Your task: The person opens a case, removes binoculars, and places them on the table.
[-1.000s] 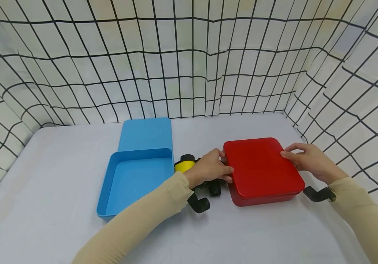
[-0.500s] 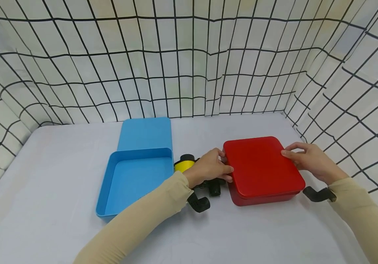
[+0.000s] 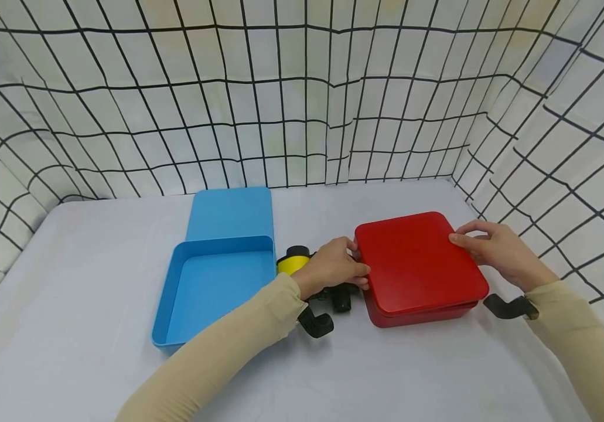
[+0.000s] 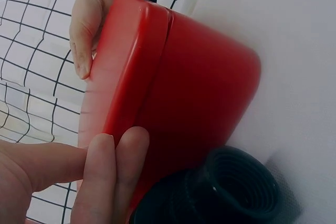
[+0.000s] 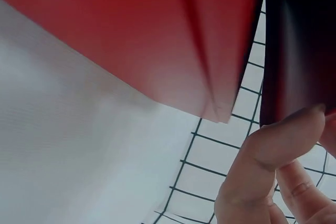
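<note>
A red box (image 3: 412, 319) stands on the table, its red lid (image 3: 417, 264) tilted up at the right with a thin gap below the rim. My right hand (image 3: 502, 252) pinches the lid's right edge; the right wrist view shows the lid's dark underside above the fingers (image 5: 286, 140). At the opposite side my left hand (image 3: 333, 264) holds the box's left side near the lid seam, its fingertips (image 4: 131, 148) against the red wall. Black-and-yellow binoculars (image 3: 291, 265) lie under and behind my left hand, largely covered; one ribbed eyecup (image 4: 244, 184) shows. The box's inside is hidden.
An open blue box (image 3: 217, 293) sits left of the binoculars, with a flat blue lid (image 3: 230, 214) behind it. Black wire grid panels (image 3: 302, 94) enclose the back and sides of the white table (image 3: 85, 281). A black wrist mount (image 3: 509, 306) sticks out below my right hand.
The lid's right side has risen, and a gap has opened between it and the box. My right hand has moved slightly up with it. The left hand keeps its place on the box.
</note>
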A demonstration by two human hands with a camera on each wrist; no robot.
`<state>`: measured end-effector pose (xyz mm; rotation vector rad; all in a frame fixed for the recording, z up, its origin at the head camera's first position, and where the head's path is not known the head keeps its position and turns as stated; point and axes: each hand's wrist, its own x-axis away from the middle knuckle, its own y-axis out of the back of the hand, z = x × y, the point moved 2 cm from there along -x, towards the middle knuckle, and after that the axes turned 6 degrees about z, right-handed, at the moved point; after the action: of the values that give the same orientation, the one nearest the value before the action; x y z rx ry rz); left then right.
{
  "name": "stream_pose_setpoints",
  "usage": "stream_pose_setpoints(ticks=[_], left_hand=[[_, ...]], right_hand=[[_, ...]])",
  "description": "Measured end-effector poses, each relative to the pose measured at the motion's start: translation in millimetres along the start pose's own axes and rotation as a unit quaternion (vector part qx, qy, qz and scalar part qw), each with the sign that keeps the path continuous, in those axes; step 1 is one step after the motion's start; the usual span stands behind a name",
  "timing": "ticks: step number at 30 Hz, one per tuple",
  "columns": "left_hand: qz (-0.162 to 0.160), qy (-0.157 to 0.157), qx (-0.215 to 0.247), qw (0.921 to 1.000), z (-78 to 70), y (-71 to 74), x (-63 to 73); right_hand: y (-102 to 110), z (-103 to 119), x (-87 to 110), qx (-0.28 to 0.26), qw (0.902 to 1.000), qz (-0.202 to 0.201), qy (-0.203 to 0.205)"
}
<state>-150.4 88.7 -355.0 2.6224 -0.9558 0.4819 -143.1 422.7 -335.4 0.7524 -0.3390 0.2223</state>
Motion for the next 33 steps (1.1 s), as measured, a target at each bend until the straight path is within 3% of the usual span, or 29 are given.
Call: stream_pose_setpoints(ticks=[11, 24, 33], left_hand=[[-0.007, -0.004, 0.008, 0.9999, 1.6, 0.1, 0.7], [-0.019, -0.003, -0.013, 0.9997, 0.5, 1.5, -0.1], [-0.011, 0.009, 0.008, 0.9999, 0.5, 2.6, 0.4]], right_hand=[[-1, 4, 1.8, 0.003, 1.0, -0.003, 0.0], [1, 12, 5.7, 0.015, 0.9998, -0.006, -0.007], [-2, 6, 3.0, 0.018, 0.9997, -0.013, 0.005]])
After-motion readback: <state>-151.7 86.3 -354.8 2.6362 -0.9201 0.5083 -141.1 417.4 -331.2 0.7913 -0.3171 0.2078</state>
